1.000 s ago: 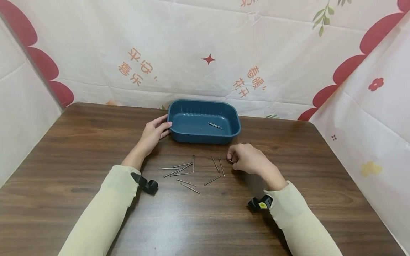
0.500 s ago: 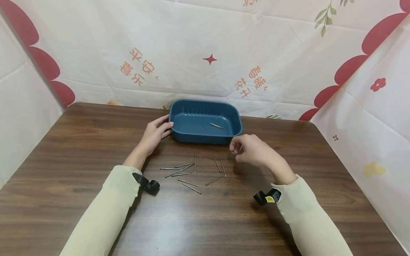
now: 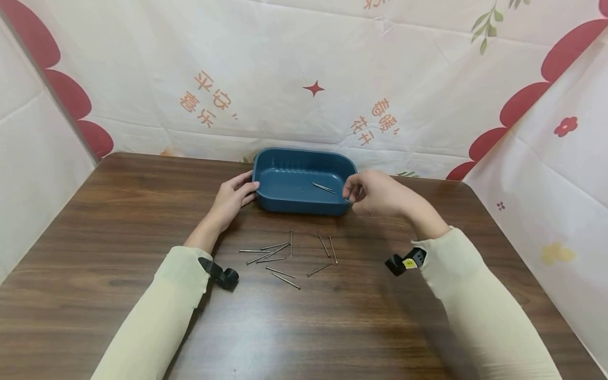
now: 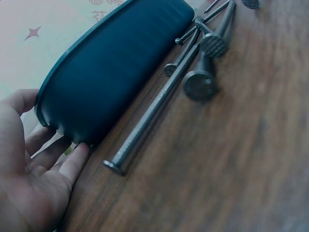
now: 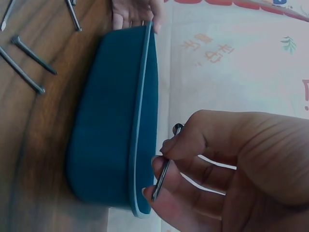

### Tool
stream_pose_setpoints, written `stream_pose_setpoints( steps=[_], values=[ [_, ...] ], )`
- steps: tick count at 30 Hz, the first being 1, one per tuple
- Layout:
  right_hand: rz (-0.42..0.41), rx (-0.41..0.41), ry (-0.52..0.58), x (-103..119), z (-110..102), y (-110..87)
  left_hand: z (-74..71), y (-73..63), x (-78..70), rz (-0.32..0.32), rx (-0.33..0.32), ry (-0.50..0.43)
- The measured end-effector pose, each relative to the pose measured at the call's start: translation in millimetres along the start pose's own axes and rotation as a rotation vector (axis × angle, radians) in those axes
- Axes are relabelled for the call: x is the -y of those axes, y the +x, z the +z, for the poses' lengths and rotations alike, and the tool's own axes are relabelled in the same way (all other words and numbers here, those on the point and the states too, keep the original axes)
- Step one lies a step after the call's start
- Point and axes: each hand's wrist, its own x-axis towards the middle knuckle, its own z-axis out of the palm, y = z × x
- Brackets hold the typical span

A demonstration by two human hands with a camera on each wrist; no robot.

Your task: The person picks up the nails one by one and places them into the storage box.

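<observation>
The tray (image 3: 299, 206) is teal, the nails (image 4: 154, 108) silvery, the table (image 3: 332, 332) wood-grained brown.

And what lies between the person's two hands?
The head view shows a blue rectangular plastic tub between them, slim metal nails inside; the left hand touches its left end.

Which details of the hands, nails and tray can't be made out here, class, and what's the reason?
Head view: most of the held nail, covered by the right hand.
Head view: the exact count of nails inside the tray, too small.
Right wrist view: the tray's floor, hidden by its wall.
Left wrist view: part of the left hand, cut off by the left edge.
</observation>
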Motion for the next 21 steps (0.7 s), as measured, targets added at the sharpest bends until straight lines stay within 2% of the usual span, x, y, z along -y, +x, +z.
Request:
stream_pose_setpoints(
  steps=[8, 14, 21],
  values=[
    [0.022, 0.044, 0.02, -1, -12, 28.7, 0.0, 0.1, 0.7, -0.009, -0.007, -0.017],
    [0.073, 0.042, 0.025, -2, -18, 48.2, 0.3, 0.6, 1.0, -0.011, -0.008, -0.019],
    [0.077, 0.043, -0.004, -8, -21, 73.4, 0.4, 1.0, 2.2, -0.011, -0.008, -0.023]
  ],
)
